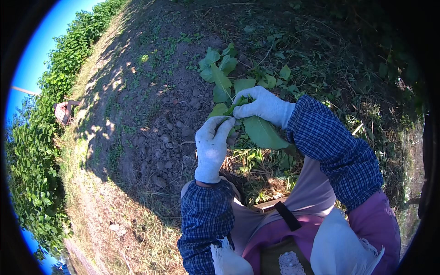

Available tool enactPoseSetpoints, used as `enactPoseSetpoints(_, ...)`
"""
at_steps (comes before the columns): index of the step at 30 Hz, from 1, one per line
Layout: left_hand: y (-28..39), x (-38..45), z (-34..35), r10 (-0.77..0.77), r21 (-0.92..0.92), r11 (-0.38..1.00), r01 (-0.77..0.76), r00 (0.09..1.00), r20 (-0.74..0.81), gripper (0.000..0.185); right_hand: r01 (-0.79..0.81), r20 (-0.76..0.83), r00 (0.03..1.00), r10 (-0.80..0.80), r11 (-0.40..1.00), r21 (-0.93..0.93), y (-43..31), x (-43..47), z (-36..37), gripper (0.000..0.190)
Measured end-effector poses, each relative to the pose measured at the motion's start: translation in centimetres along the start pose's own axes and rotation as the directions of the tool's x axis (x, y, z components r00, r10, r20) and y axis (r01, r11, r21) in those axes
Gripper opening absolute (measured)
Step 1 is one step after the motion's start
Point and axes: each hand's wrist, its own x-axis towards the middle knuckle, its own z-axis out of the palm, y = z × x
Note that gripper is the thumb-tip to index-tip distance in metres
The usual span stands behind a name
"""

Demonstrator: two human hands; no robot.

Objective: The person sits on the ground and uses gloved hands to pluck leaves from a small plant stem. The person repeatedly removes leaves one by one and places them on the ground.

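Note:
My left hand (212,144) and my right hand (262,106) wear white knit gloves and meet at a leafy green stem. Between the thumb and fingers of my right hand is the stem with a small curled leaf. My left hand's fingertips touch the same bunch; whether they pinch it cannot be told. Broad green leaves (220,78) spread beyond the hands, and a large leaf (263,132) hangs below my right hand. Blue checked sleeve covers lie over both forearms.
Bare cloddy soil (163,137) with small weeds lies ahead and to the left. Cut grass and leafy stems (309,65) cover the ground at the right. A person (63,111) is far off by a green hedge (31,185). A wooden piece (270,205) lies between my legs.

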Motion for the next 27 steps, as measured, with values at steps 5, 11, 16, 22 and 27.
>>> enactPoseSetpoints(5,-0.1,0.0,-0.1,0.048,-0.024,0.999,-0.049,0.997,-0.055,0.021,-0.054,-0.171,0.981,0.093,0.973,0.224,-0.7,-0.4,-0.7,0.024)
enactPoseSetpoints(11,-0.3,0.2,-0.2,0.028,-0.045,0.999,-0.030,0.999,-0.038,0.023,-0.045,-0.187,0.977,0.102,0.957,0.287,-0.6,-0.4,-1.0,0.029)
enactPoseSetpoints(16,-0.3,0.4,0.5,-0.021,0.003,1.000,0.021,1.000,-0.007,0.032,0.002,-0.124,0.992,0.010,0.995,0.097,0.0,-0.5,-0.1,0.031)
enactPoseSetpoints(22,-1.5,0.7,0.7,0.050,0.019,0.999,-0.050,0.999,-0.002,0.033,0.047,-0.057,0.997,-0.045,0.999,0.025,-0.2,-0.4,0.8,0.033)
enactPoseSetpoints(27,-1.3,0.6,0.9,0.020,-0.020,1.000,-0.021,0.999,-0.031,0.026,0.113,-0.021,0.993,-0.115,0.989,-0.097,0.4,0.1,0.9,0.031)
